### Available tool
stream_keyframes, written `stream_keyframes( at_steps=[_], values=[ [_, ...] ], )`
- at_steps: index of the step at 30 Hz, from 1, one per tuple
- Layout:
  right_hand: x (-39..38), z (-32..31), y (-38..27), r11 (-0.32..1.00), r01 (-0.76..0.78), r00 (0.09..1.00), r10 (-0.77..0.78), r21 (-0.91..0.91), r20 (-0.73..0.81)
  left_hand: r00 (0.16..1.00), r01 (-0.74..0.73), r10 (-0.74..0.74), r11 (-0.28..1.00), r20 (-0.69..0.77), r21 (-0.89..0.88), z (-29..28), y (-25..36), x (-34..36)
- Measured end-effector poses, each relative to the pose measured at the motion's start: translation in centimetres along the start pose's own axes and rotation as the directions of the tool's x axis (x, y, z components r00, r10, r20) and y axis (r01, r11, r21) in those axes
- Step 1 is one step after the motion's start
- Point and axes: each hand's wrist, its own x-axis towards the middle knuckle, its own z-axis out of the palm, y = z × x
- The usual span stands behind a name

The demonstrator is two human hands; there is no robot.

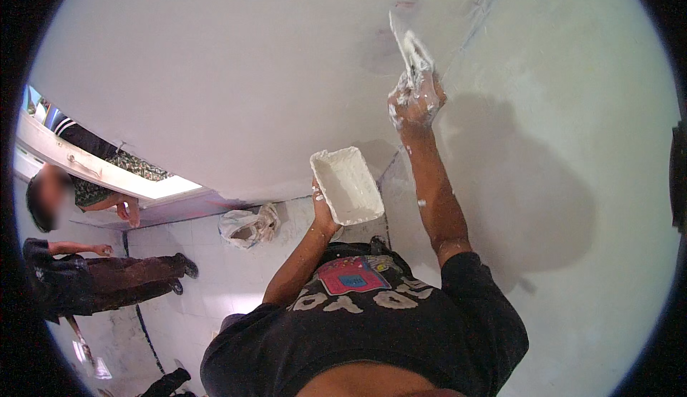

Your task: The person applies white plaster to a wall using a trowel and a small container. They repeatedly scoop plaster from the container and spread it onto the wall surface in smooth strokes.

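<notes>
My left hand [323,209] grips the side of a rectangular tub [330,189], its walls coated with white filler. The tub is held in front of my body, tilted so that its inside shows. Up against the pale wall, my right hand [417,103] is closed around a putty knife [402,39]. White paste covers its fingers and most of the knife, hiding the handle. The blade's tip lies close to a smudged, reddish patch on the wall [286,60]; whether it touches cannot be told.
A crumpled white bag [248,226] lies on the tiled floor [215,282] by the wall's foot. To the left stands a person in dark clothes [107,279]. Other people show at a white-framed opening [107,161]. A wall corner runs up beside my right arm.
</notes>
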Motion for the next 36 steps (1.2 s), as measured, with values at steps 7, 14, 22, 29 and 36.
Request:
stream_keyframes(
  at_steps=[7,14,22,29,36],
  values=[
    [4.6,1.9,1.5,0.268,0.469,0.558,-0.829,-0.841,0.047,0.994,-0.037,0.039,0.999,-0.1,0.013,-3.0,-0.2,0.4],
    [4.1,1.9,1.8,0.235,0.51,0.55,-0.829,-0.827,0.104,0.998,0.008,-0.006,1.0,-0.068,0.022,-2.7,-0.2,0.4],
    [-1.1,2.5,7.3,0.516,0.438,0.821,-0.564,-0.737,0.093,0.996,-0.032,0.034,0.999,-0.08,0.026,-1.9,-0.3,-0.2],
    [-2.2,0.3,3.1,0.474,0.511,0.744,-0.662,-0.717,0.093,0.994,-0.039,0.033,0.998,-0.108,-0.049,-1.5,-0.2,0.3],
    [4.4,-1.1,-4.6,0.484,0.503,0.735,-0.676,-0.716,0.06,0.994,-0.09,0.086,0.995,-0.073,-0.044,-2.1,-0.1,0.7]
  ],
)
